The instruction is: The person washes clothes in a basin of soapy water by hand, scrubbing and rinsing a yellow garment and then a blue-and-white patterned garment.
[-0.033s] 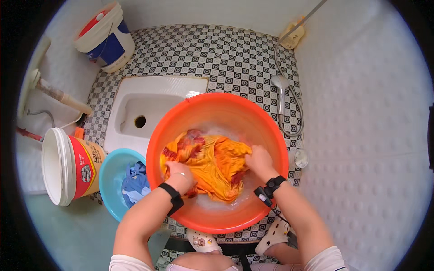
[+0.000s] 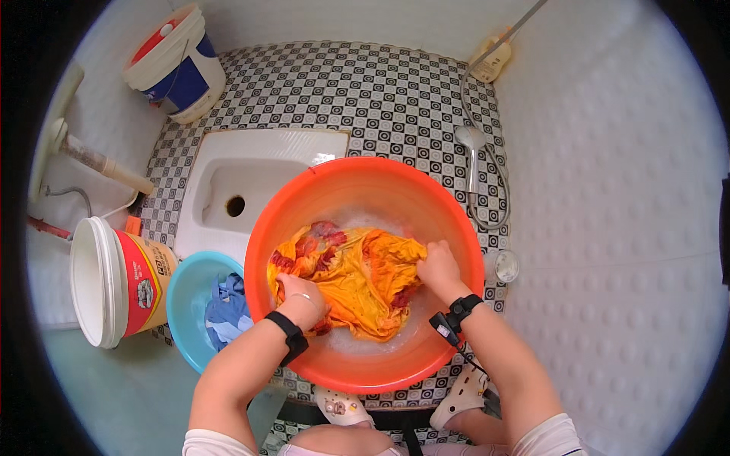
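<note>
Black-and-white patterned tiles point(image 2: 403, 99) cover the floor from my remote view, with a white squat toilet point(image 2: 192, 194) set into them and a shower head point(image 2: 471, 138) lying by the right wall. Nearer, a big orange tub point(image 2: 357, 379) holds the yellow-orange cloth point(image 2: 356, 277), bunched at its bottom in shallow, cloudy water. I see the right hand point(image 2: 438, 267) pinching the cloth's right edge, fingers closed with no gap showing. The left hand point(image 2: 302, 299) is curled closed on its left side; the fingertips are partly buried in folds, so I can't judge how firm that hold is. I'd expect it to handle limp and soft — heavy with water, slick if that cloudiness is soap, and hardly fragile. I'd take thick gathered folds at both sides — a thin edge alone could slip.
</note>
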A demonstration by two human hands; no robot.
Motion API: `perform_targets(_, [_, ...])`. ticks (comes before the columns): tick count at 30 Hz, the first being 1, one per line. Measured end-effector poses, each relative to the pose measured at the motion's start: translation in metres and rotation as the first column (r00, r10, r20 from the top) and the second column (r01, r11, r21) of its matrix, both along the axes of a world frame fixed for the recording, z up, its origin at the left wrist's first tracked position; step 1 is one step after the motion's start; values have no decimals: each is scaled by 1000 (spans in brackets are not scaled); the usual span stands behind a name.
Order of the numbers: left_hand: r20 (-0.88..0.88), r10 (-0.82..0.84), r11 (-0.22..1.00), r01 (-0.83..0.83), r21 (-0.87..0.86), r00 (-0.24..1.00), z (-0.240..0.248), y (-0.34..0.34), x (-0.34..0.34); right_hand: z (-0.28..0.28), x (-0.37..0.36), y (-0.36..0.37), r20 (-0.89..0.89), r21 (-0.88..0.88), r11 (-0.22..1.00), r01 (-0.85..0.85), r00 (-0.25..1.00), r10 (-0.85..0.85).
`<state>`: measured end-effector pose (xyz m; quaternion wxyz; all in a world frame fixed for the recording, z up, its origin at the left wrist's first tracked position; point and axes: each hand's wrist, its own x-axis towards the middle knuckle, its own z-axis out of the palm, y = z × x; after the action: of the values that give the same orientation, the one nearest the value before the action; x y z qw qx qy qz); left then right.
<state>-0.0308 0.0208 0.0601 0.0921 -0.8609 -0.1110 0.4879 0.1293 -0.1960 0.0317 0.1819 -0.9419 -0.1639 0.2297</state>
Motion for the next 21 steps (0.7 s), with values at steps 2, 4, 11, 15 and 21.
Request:
perform_targets(2, [113,97,992,-87,-90,989,-4,-12,16,-33,10,-16,49,-27,996,87,995,-86])
perform_targets(4, [525,305,923,-111,-369,794,4,-17,19,-47,-2,1,21,192,964,186,981,-193])
perform_targets(11, [-229,929,-60,-494,-868,291,-55,-3,13,-37,-50,58,-248,497,866,-42,950,189])
perform_targets(15, [-866,471,-872,-234,-429,-166,-59,-3,-12,21,-98,87,-10,737,646,-201,951,308])
perform_targets(21, [-899,419,-908,-72,-412,-132,-44,-22,0,25,-91,85,222,627,637,-448,887,404])
